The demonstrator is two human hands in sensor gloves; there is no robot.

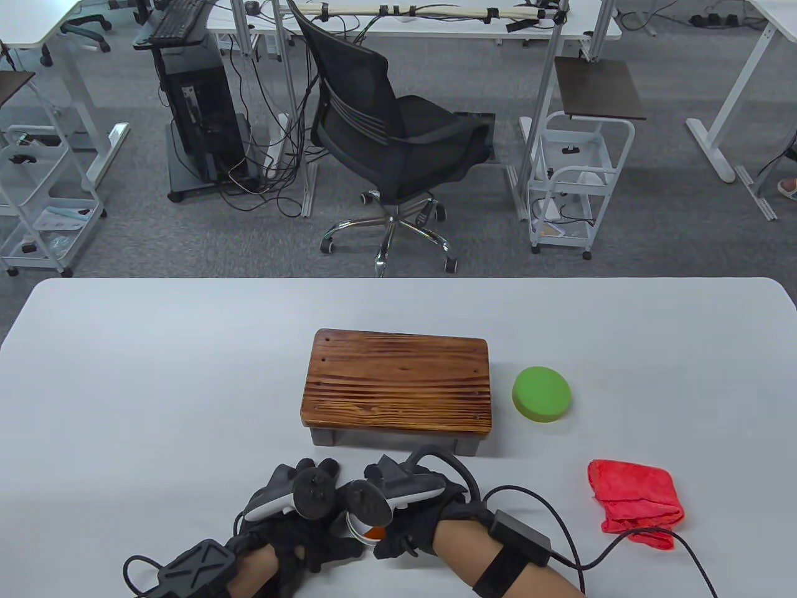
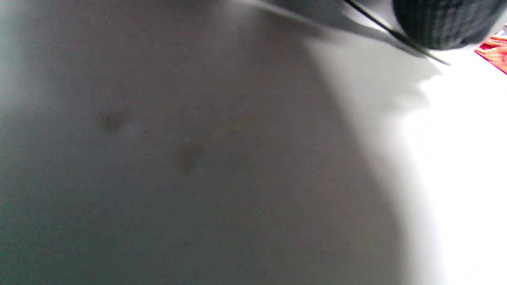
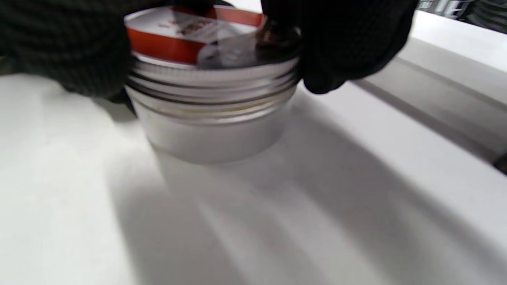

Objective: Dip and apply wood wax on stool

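- Both gloved hands meet at the bottom centre of the table view, just in front of the wooden stool point(image 1: 397, 381), and a small round metal wax tin point(image 3: 212, 107) sits between them on the white table point(image 1: 155, 374).
- In the table view only a sliver of the tin shows, a pale rim with an orange patch, tucked under the two trackers at the lower middle of the frame.
- The right hand point(image 1: 414, 507) comes in from the lower right; the right wrist view shows its dark fingers point(image 3: 340, 43) curled over the top edge of the tin at the upper right of that frame, clasping the lid with the red-and-white label.
- The left hand point(image 1: 299, 517) comes in from the lower left. In the right wrist view a second gloved shape presses against the tin's upper left side, so this hand looks to be gripping the tin's body, though the blur hides the exact finger placing.
- The left wrist view is nearly all shaded table surface, out of focus, with a dark gloved bit at the upper right.
- The tin stands upright on the table, its threaded silver band visible below the lid.
- A green round sponge point(image 1: 542, 393) lies just right of the stool, apart from it.
- A crumpled red cloth point(image 1: 635, 503) lies at the lower right of the table view, well apart from the hands; a corner of it shows at the right edge of the left wrist view.
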